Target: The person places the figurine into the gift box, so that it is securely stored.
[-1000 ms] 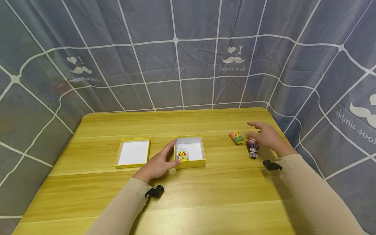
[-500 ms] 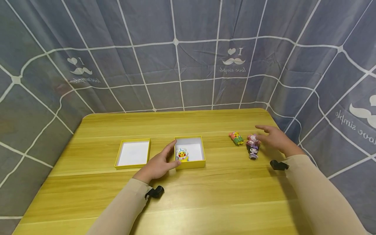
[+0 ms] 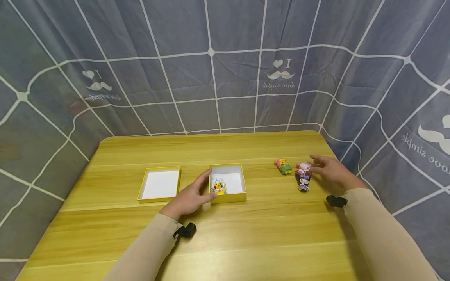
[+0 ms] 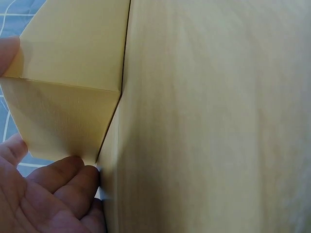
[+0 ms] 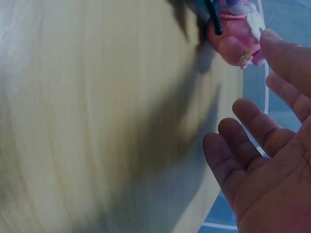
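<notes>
A yellow box (image 3: pixel 228 198) with a white inside stands mid-table, holding a white-hooded yellow figurine (image 3: pixel 219 187). My left hand (image 3: pixel 190 197) grips the box's left end, thumb at the front wall and fingers along the left side; the left wrist view shows curled fingertips (image 4: pixel 85 177) against the box wall. To the right, my right hand (image 3: pixel 334 171) has relaxed fingers beside a pink figurine (image 3: pixel 304 168), thumb tip at its edge in the right wrist view. A dark purple figurine (image 3: pixel 304 182) lies just in front of the pink one.
A shallow yellow box lid (image 3: pixel 159 184), white inside, lies left of the left hand. A green-and-pink figurine (image 3: pixel 283 166) lies between the box and the pink figurine. Behind the wooden table (image 3: pixel 246 238) hangs a grey checked curtain (image 3: pixel 235 78).
My right hand has drawn back to the right, uncovering the pink figurine, then lowered slightly beside it. My left hand keeps its place on the box.
</notes>
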### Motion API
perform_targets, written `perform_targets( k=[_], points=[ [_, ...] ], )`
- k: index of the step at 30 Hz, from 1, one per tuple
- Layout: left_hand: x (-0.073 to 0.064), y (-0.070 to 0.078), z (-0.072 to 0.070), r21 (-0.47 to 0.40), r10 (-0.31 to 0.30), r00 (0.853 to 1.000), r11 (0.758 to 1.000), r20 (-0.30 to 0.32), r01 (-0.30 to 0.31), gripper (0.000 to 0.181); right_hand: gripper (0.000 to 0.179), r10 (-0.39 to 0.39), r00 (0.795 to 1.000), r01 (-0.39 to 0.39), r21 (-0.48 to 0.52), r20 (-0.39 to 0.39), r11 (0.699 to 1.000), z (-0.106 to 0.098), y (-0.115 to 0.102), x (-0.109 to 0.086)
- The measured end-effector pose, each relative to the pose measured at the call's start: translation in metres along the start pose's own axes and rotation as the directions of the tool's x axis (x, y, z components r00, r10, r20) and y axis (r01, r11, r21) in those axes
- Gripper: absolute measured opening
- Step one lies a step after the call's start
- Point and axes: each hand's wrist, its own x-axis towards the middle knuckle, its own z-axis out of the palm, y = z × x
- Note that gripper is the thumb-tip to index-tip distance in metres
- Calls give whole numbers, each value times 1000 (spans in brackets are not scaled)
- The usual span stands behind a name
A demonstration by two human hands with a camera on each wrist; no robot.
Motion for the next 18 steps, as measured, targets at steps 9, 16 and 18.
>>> perform_targets(
  k=[9, 16, 18],
  points=[
    [0, 0, -1, 7, 0, 1000, 1000, 5, 0, 93, 66, -4, 1000, 4, -22, 1, 1000, 5, 2, 1],
    [0, 0, -1, 3, -4, 1000, 1000, 9, 4, 92, 68, 8, 1000, -8, -27, 20, 1000, 5, 1, 0],
    [-1, 1, -1, 5, -9, 1000, 1000, 9, 8, 93, 69, 10, 1000, -9, -29, 26, 1000, 6, 0, 0]
  ],
)
